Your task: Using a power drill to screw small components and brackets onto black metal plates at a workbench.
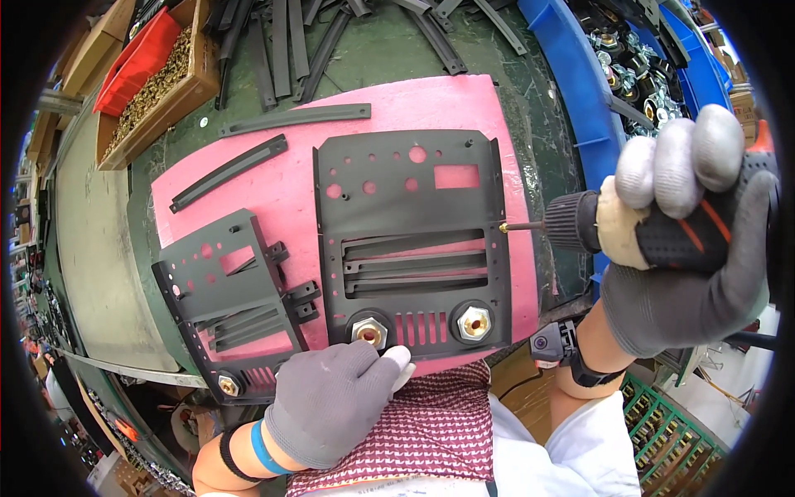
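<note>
Step in hand looks like screw-driving on the side flange of the black metal panel, which lies flat on a pink foam pad mid-bench, w/ two brass hex fittings along its near edge. R hand, grey glove, is wrapped tight around the grip of a black/orange power screwdriver, fingers curled closed over the top; the bit runs horizontally toward the panel's right edge w/ a small brass screw at the tip, touching or just at the flange. Can't tell if it's seated in a hole, fisheye blur there. L hand, also grey glove, lies palm-down at the panel's near edge, fingers pressed together, fingertips just by the left brass fitting, prob. bracing the panel. A second, similar panel sits tilted at the pad's left, partly off it. Loose black strips lie past the pad; wooden box of small brass hardware far left, blue bins of parts at right. Next move, as I judge it: keep bit in line w/ the screw, L hand holding the panel steady against the sideways push, then drive the screw in square so it doesn't cam out or skate.
</note>
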`<act>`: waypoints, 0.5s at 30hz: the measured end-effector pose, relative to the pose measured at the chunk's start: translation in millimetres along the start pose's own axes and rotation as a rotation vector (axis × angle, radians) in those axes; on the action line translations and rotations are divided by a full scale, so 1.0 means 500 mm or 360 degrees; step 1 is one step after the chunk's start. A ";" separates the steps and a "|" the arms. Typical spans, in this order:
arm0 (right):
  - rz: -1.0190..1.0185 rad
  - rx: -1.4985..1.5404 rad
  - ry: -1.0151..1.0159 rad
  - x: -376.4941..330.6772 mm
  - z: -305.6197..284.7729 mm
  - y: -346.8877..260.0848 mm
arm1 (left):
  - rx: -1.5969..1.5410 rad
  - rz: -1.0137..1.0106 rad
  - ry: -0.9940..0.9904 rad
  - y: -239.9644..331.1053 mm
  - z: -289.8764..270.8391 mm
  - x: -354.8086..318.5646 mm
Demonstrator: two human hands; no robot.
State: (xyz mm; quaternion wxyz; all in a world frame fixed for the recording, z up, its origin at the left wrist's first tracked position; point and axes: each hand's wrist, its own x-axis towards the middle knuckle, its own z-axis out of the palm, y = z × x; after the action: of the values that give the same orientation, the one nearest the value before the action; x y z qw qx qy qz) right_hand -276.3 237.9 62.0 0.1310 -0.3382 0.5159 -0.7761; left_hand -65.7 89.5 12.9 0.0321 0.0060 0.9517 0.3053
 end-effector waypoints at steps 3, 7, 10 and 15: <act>-0.0124 -0.0052 0.0068 -0.005 0.004 0.018 | -0.0007 -0.0019 -0.0056 -0.002 0.000 -0.002; -0.0153 -0.0094 0.0083 -0.011 0.002 0.034 | -0.0031 0.0023 -0.0018 -0.008 0.005 -0.002; -0.0185 -0.0112 0.0070 -0.011 -0.004 0.038 | -0.0013 0.0042 -0.0046 -0.009 0.003 -0.005; -0.0042 -0.0096 -0.0002 0.002 -0.009 0.034 | -0.0042 0.0020 -0.0170 0.003 -0.024 0.037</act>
State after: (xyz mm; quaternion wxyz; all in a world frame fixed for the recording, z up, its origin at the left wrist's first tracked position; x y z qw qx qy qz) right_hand -282.3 233.2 46.1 0.1108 -0.3493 0.5345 -0.7616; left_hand -84.8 84.4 22.8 0.0809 0.0278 0.9445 0.3173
